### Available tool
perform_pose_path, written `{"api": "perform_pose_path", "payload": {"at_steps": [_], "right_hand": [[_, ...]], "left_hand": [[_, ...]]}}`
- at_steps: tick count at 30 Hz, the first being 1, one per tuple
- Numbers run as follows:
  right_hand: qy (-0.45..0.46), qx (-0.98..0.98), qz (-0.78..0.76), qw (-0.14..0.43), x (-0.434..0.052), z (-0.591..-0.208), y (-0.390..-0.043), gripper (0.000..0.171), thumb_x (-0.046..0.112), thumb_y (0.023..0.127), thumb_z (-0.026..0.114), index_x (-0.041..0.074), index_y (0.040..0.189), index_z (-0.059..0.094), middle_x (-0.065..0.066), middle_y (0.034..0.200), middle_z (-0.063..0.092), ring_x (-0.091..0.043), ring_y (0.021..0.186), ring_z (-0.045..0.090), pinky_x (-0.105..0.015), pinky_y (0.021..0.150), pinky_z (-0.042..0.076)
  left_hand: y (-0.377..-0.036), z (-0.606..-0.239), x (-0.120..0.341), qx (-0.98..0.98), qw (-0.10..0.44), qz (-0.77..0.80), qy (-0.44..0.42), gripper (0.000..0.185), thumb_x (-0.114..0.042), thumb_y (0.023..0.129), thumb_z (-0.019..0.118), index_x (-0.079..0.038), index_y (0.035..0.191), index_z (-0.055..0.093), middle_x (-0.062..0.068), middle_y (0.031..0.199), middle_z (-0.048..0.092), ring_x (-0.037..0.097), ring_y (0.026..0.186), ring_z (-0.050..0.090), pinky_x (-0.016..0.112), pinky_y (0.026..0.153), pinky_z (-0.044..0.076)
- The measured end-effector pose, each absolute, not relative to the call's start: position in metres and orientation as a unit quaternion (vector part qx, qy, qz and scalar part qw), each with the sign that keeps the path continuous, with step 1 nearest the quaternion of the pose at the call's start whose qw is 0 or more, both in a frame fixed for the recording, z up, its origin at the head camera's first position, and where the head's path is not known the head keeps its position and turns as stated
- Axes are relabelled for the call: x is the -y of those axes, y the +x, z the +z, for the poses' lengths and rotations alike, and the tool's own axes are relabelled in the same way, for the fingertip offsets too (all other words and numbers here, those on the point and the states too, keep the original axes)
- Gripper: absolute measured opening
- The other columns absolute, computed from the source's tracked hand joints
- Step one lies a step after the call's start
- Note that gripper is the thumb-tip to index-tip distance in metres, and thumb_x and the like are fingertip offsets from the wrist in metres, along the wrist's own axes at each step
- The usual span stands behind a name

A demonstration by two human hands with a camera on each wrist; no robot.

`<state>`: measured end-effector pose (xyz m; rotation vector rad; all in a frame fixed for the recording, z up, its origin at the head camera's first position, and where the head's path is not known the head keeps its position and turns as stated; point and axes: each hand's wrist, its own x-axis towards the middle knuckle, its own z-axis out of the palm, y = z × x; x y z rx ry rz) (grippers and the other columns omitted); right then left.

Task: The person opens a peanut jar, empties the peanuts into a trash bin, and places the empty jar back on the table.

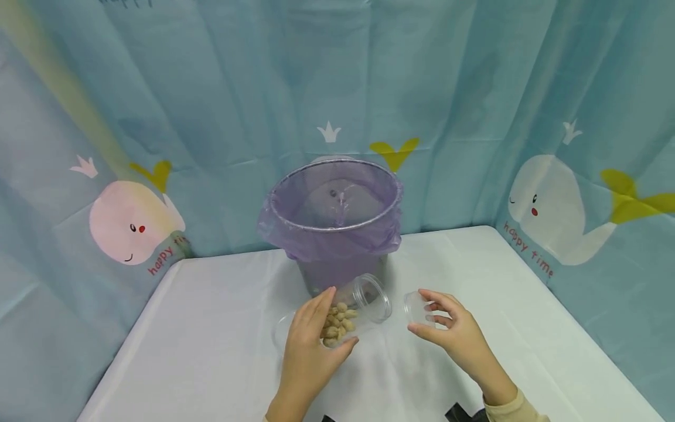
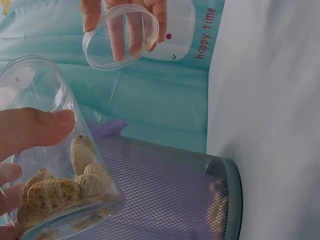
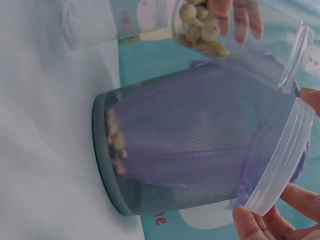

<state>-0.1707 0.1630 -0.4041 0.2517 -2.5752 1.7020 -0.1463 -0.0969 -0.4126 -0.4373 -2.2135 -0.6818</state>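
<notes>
My left hand (image 1: 311, 346) grips a clear plastic jar (image 1: 350, 313) holding several peanuts (image 1: 338, 325), tilted with its open mouth toward the bin. In the left wrist view the jar (image 2: 55, 165) fills the lower left, my thumb across it and the peanuts (image 2: 60, 187) at its base. My right hand (image 1: 448, 328) pinches the jar's clear lid (image 1: 416, 308) just right of the jar, apart from it. That lid (image 3: 280, 160) shows edge-on in the right wrist view, and the lid (image 2: 120, 35) appears at the top of the left wrist view.
A grey mesh waste bin (image 1: 337, 234) lined with a purple bag (image 1: 316, 231) stands just behind the jar on the white table (image 1: 211, 328). Peanuts lie at the bin's bottom (image 3: 115, 145). A blue whale-print curtain (image 1: 158, 117) surrounds the table.
</notes>
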Motion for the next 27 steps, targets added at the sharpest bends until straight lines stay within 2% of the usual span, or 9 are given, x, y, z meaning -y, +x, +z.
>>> {"api": "perform_pose_path", "payload": {"at_steps": [8, 15, 20, 23, 27], "right_hand": [[0.072, 0.841, 0.536, 0.027, -0.162, -0.407, -0.174, 0.066, 0.032, 0.081, 0.083, 0.014, 0.139, 0.056, -0.004, 0.137, 0.055, -0.019, 0.116, 0.051, -0.018, 0.093, 0.052], [0.067, 0.855, 0.514, 0.021, -0.166, -0.411, -0.181, 0.068, 0.035, 0.082, 0.082, 0.014, 0.14, 0.055, -0.006, 0.138, 0.055, -0.02, 0.118, 0.051, -0.029, 0.096, 0.053], [0.053, 0.863, 0.501, 0.03, -0.171, -0.415, -0.185, 0.069, 0.036, 0.08, 0.083, 0.015, 0.14, 0.055, -0.005, 0.136, 0.055, -0.019, 0.116, 0.05, -0.023, 0.094, 0.052], [0.049, 0.865, 0.499, 0.026, -0.17, -0.417, -0.186, 0.071, 0.038, 0.08, 0.083, 0.014, 0.14, 0.055, -0.006, 0.137, 0.055, -0.02, 0.117, 0.05, -0.029, 0.096, 0.052], [0.046, 0.862, 0.505, 0.011, -0.167, -0.42, -0.187, 0.074, 0.039, 0.079, 0.084, 0.013, 0.141, 0.054, -0.008, 0.139, 0.052, -0.024, 0.12, 0.05, -0.044, 0.101, 0.051]], "left_hand": [[-0.145, -0.41, 0.099, 0.868, 0.381, -0.269, -0.173, 0.098, -0.018, 0.051, 0.1, -0.004, 0.138, 0.056, 0.01, 0.129, 0.065, 0.025, 0.117, 0.061, 0.045, 0.099, 0.054], [-0.143, -0.411, 0.099, 0.869, 0.378, -0.274, -0.165, 0.1, -0.019, 0.051, 0.1, -0.007, 0.139, 0.055, 0.01, 0.13, 0.065, 0.026, 0.117, 0.061, 0.046, 0.098, 0.055], [-0.144, -0.412, 0.098, 0.868, 0.372, -0.285, -0.166, 0.101, -0.018, 0.053, 0.099, -0.011, 0.142, 0.052, 0.008, 0.132, 0.064, 0.026, 0.118, 0.061, 0.046, 0.098, 0.055], [-0.144, -0.412, 0.099, 0.869, 0.37, -0.286, -0.16, 0.102, -0.017, 0.051, 0.1, -0.011, 0.142, 0.053, 0.008, 0.132, 0.064, 0.026, 0.119, 0.061, 0.046, 0.096, 0.056], [-0.145, -0.412, 0.102, 0.87, 0.373, -0.278, -0.162, 0.101, -0.018, 0.05, 0.1, -0.009, 0.14, 0.055, 0.008, 0.13, 0.065, 0.025, 0.118, 0.061, 0.046, 0.097, 0.056]]}}
